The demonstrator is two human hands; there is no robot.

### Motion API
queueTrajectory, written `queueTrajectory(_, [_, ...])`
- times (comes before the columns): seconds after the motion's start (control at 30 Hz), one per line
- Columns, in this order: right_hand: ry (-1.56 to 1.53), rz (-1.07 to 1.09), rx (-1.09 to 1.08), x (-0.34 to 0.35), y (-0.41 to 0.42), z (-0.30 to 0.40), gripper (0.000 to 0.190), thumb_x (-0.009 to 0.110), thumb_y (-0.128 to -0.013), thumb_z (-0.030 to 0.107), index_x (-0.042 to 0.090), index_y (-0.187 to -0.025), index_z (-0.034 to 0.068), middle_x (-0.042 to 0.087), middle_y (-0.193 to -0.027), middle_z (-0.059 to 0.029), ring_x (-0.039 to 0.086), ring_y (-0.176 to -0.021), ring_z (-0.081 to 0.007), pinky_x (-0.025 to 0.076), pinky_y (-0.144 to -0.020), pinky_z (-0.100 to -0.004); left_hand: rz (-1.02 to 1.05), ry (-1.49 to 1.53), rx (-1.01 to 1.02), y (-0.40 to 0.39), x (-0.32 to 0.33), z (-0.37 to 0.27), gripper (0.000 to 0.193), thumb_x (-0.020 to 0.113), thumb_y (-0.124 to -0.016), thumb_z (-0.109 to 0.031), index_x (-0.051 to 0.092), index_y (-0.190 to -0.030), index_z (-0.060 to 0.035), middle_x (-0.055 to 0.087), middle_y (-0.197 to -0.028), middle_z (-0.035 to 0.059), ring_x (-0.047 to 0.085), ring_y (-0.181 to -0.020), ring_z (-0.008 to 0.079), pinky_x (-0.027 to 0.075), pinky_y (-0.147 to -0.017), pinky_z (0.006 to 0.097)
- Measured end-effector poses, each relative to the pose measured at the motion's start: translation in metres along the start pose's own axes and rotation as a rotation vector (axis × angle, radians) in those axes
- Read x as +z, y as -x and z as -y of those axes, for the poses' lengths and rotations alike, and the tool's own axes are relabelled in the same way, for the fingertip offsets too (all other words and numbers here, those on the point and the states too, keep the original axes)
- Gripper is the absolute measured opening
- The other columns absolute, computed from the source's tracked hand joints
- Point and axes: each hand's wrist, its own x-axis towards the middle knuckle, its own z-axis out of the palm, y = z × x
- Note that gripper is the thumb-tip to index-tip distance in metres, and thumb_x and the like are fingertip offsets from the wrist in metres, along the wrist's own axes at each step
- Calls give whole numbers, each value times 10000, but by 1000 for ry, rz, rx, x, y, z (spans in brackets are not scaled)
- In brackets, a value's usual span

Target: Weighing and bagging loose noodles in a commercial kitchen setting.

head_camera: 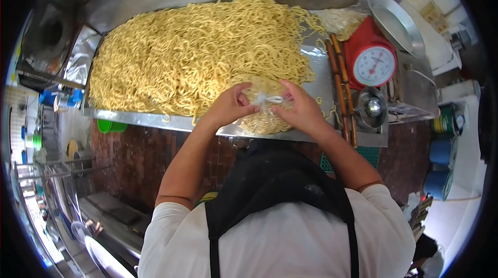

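Observation:
A clear plastic bag of yellow noodles (265,121) rests at the near edge of the metal table, its gathered neck pointing up between my hands. My left hand (233,103) is at the left of the neck, thumb and fingers on the plastic. On the other side, my right hand (297,106) has its thumb and fingertips at the plastic too. A whitish twisted strip or tie shows at the neck; which fingers pinch it is hard to tell. Behind the bag spreads a large heap of loose yellow noodles (194,52).
Two brown bamboo sticks (342,87) lie right of my right hand. Beyond them stand a red dial scale (360,50), a metal pan (397,23) and a metal bowl (371,107). Another plastic bag of noodles (342,21) lies behind. A green container (112,126) is below the table's left edge.

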Motion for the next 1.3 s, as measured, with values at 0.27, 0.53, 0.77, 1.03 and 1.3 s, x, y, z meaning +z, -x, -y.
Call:
queueTrajectory(0.27, [410, 60, -109, 54, -29, 14, 331, 743, -766, 323, 650, -910, 40, 628, -868, -191, 610, -840, -392, 480, -725, -483, -494, 265, -413, 123, -34, 96, 504, 707, -880, -337, 596, -1225, 13, 614, -739, 45, 564, -680, 89, 466, -610, 273])
queueTrajectory(0.53, [210, 158, -82, 89, -60, -35, 346, 637, -904, 337, 617, -794, 10, 634, -739, -215, 617, -701, -384, 449, -635, -475, -648, -53, -625, 310, 65, 76, 469, 686, -851, -349, 619, -1221, -69, 682, -853, 100, 663, -789, 219, 525, -731, 348])
queueTrajectory(0.77, [-355, 316, 14, 98, -85, -65, 300, 656, -924, 297, 609, -921, 0, 623, -860, -53, 550, -760, -143, 461, -704, -324, -976, 223, -1012, 396, 237, 13, 467, 668, -852, -362, 630, -1218, -74, 701, -921, 104, 678, -863, 267, 523, -799, 373])
queueTrajectory(1.03, [-613, 672, -216, 83, -15, 41, 222, 648, -933, 246, 588, -970, 36, 608, -944, -42, 562, -870, -134, 447, -782, -295, -1210, 244, -1080, 464, 347, -70, 449, 664, -856, -352, 626, -1214, -83, 711, -938, 107, 679, -916, 281, 523, -814, 384])
queueTrajectory(1.3, [-492, 1243, -754, 112, 237, 165, 240, 641, -940, 247, 487, -795, 133, 459, -775, 61, 404, -732, -52, 343, -656, -237, -1450, 337, -1133, 548, 520, -129, 483, 639, -875, -371, 597, -1245, -62, 712, -993, 138, 673, -959, 318, 523, -841, 397])
